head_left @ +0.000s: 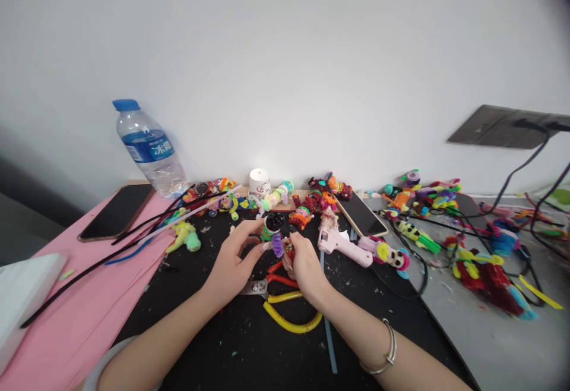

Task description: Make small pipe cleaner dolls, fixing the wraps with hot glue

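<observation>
Over the black mat [249, 343] my left hand [234, 263] and my right hand [306, 265] meet around a small pipe-cleaner figure [275, 235] with a green, black and purple body. Both hands have their fingers pinched on it. Under the hands lie red-handled pliers [276, 277] and yellow-handled pliers [291, 317]. A pink glue gun [342, 245] lies just right of my right hand. A silver bracelet [388, 352] circles my right wrist.
A water bottle [149, 150] stands at the back left beside a phone [116, 213] on pink paper [75, 314]. A second phone [361, 214], a small white jar [259, 183], many coloured pipe-cleaner figures and black cables [525, 168] crowd the back and right.
</observation>
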The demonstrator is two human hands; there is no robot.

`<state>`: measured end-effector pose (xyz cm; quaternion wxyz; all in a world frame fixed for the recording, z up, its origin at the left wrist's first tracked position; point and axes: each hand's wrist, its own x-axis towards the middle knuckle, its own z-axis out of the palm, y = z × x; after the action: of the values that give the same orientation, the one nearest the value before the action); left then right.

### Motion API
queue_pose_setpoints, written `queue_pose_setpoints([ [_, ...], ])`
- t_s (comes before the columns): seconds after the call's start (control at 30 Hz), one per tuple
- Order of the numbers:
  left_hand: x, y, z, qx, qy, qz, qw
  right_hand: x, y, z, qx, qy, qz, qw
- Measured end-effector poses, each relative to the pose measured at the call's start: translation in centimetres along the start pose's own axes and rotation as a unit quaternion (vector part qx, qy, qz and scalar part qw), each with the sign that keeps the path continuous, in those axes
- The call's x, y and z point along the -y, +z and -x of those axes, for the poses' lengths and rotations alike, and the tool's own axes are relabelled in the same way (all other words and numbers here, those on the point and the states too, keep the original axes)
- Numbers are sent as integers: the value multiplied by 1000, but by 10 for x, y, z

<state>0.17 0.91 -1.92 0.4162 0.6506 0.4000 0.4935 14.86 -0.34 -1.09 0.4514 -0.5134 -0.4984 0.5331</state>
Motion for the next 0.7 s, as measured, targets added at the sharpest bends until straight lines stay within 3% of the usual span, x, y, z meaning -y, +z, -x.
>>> queue_pose_setpoints([
  [0.3, 4, 0, 1, -7, 28, -8, 1000, 7, 0, 2, 0, -22, 45, 999],
  [0.7, 1, -1, 0, -6, 42, -10, 999, 0, -1, -1, 4, -10, 9, 1000],
])
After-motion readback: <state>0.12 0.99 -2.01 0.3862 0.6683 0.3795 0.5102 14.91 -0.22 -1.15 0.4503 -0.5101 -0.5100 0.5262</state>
